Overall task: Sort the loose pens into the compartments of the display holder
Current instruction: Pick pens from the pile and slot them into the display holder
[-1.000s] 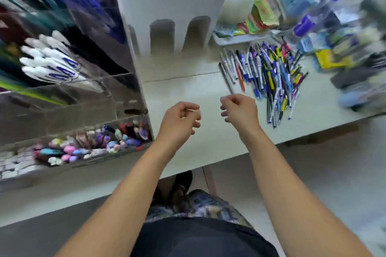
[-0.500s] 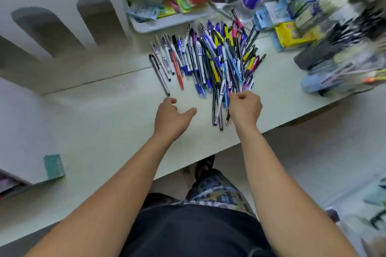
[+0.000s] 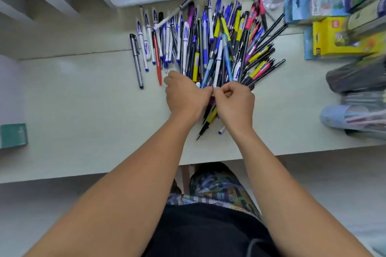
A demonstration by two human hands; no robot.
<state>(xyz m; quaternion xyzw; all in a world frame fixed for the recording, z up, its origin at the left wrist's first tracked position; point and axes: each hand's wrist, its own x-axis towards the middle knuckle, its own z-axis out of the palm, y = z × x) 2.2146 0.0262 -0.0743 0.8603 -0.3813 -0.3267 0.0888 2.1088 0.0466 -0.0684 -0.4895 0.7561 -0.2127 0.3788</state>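
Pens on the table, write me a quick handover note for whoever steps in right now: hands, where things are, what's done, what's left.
Left hand: at the near end of the pen pile, fingers curled into the pens there.
Right hand: beside it, thumbs nearly meeting, pinching pens at the same spot.
Between the hands a yellow-and-black pen pokes out toward the table edge.
To the left of the pile, a grey pen and a red pen lie singly on the table.
The display holder is not in view now.
Done: cannot tell from this view.
Left: nearly the whole pile is unsorted.
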